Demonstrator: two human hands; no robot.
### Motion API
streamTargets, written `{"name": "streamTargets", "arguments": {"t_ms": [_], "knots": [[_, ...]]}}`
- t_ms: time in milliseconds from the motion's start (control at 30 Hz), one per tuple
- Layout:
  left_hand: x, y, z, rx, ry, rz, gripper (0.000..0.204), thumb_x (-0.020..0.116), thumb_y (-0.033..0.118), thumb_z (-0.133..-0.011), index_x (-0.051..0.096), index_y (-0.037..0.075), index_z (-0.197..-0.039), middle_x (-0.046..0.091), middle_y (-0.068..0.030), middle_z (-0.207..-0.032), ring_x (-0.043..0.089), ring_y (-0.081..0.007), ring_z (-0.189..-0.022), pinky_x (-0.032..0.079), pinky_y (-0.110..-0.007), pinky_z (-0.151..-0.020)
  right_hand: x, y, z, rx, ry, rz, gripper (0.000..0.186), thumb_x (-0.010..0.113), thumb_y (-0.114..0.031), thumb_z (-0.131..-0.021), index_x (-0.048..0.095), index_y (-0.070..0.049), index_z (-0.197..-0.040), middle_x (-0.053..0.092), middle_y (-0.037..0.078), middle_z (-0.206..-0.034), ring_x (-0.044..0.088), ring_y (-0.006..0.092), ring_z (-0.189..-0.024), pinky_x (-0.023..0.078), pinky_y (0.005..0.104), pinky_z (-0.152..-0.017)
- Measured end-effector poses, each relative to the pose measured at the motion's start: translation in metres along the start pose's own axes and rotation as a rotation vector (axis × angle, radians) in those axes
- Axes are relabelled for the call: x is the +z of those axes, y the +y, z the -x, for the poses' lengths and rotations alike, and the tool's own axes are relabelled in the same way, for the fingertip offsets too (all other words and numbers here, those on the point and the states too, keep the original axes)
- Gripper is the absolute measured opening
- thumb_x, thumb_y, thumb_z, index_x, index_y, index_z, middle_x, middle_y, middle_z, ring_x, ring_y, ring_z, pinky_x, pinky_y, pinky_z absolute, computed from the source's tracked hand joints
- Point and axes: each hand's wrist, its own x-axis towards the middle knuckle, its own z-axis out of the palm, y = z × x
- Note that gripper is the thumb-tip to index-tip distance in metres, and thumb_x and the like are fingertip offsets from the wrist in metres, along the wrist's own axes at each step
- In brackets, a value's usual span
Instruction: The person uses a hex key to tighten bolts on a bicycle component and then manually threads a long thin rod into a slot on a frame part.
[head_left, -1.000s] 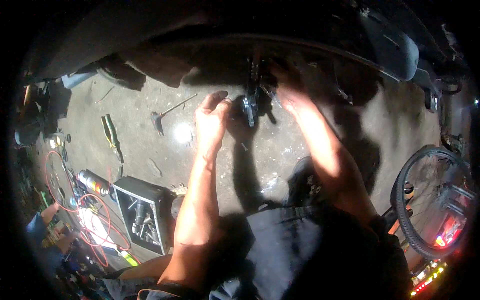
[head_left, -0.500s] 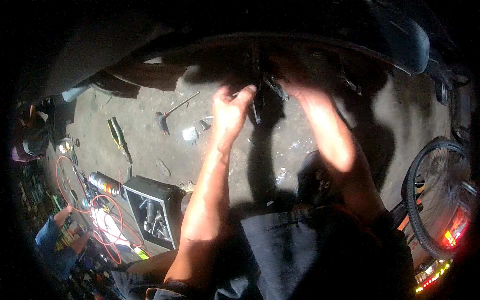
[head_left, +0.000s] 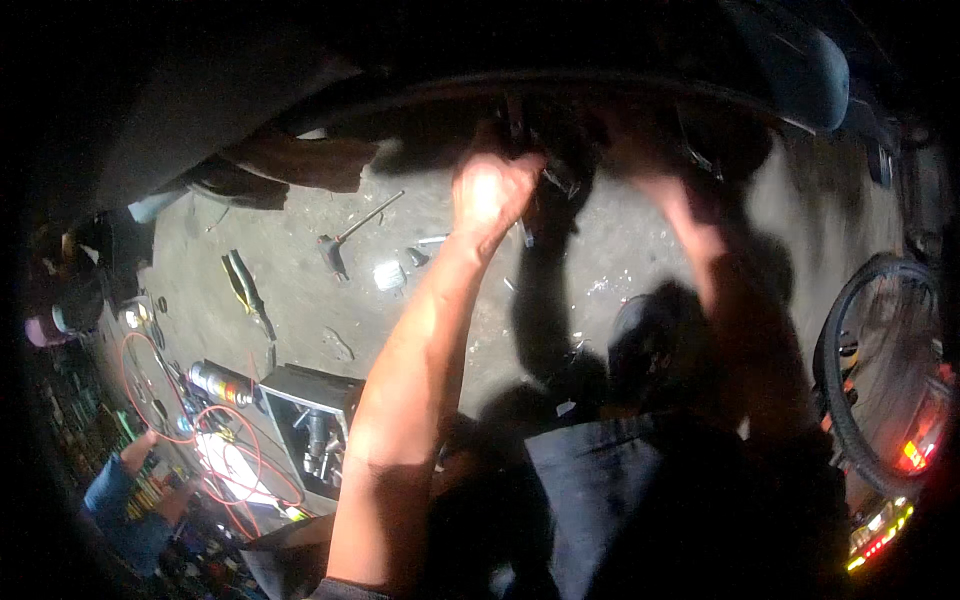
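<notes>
My left hand (head_left: 492, 192) is closed, its fingers curled around a narrow dark part that hangs below the edge of a vehicle body (head_left: 430, 88). What it grips is hidden by the hand and the shadow. A small bright metal end (head_left: 528, 236) shows just below this hand. Close to its thumb, a metal piece (head_left: 563, 182) catches the light. My right hand (head_left: 655, 165) reaches up under the same edge, to the right of that piece. Darkness and blur hide its fingers. Another shiny metal part (head_left: 703, 160) hangs beyond it.
On the concrete floor lie a T-handle wrench (head_left: 362, 232), pliers (head_left: 247, 290) and a white square piece (head_left: 389, 276). An open toolbox (head_left: 310, 378), a spray can (head_left: 218, 383) and a red hose (head_left: 258, 455) are at left. A bicycle wheel (head_left: 832, 365) stands right. Another person's arm (head_left: 138, 452) shows far left.
My left hand has moved right and turned, its thumb now lying across. The right hand has moved right and deeper into shadow. The whole view has shifted slightly.
</notes>
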Motion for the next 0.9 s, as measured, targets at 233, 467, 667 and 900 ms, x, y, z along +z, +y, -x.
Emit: {"name": "streamTargets", "arguments": {"t_ms": [233, 467, 667, 900], "knots": [[-0.031, -0.042, 0.004, 0.274, 0.060, 0.128, 0.044, 0.060, 0.038, -0.080, 0.059, 0.007, -0.111, 0.059, -0.0172, -0.113, 0.056, -0.0337, -0.099, 0.042, -0.038, -0.090, -0.041, 0.035, -0.006, 0.086, -0.314, 0.387, 0.029, 0.056, -0.026, -0.086, 0.061, -0.004, -0.105, 0.062, 0.018, -0.097, 0.057, 0.0266, -0.092, 0.045, 0.0351, -0.083], [-0.039, -0.073, -0.028, 0.397, 0.319, -0.304, 0.036, 0.054, 0.034, -0.085, 0.060, 0.004, -0.105, 0.060, -0.0178, -0.105, 0.056, -0.0358, -0.092, 0.043, -0.042, -0.087, -0.029, 0.005, -0.005, 0.130, -0.081, 0.482, 0.028, 0.057, -0.024, -0.086, 0.061, -0.003, -0.103, 0.062, 0.018, -0.098, 0.058, 0.0264, -0.093, 0.045, 0.0347, -0.082], [-0.009, -0.062, -0.019, 0.344, 0.180, -0.501, 0.071, 0.048, 0.050, -0.082, 0.034, 0.003, -0.134, 0.038, -0.0262, -0.131, 0.036, -0.0432, -0.120, 0.026, -0.052, -0.103, 0.037, -0.014, -0.002, 0.219, 0.351, 0.350, 0.027, 0.057, -0.023, -0.085, 0.061, -0.002, -0.102, 0.062, 0.018, -0.099, 0.058, 0.0263, -0.094, 0.046, 0.0343, -0.082], [0.001, -0.114, -0.026, 0.278, 0.237, -1.058, 0.076, 0.050, 0.048, -0.079, 0.030, 0.000, -0.135, 0.036, -0.0241, -0.134, 0.034, -0.0439, -0.122, 0.025, -0.056, -0.102, 0.088, -0.011, -0.004, 0.472, 0.524, -0.563, 0.021, 0.053, -0.009, -0.085, 0.062, 0.000, -0.102, 0.064, 0.015, -0.098, 0.059, 0.0245, -0.092, 0.047, 0.0334, -0.081]]}}
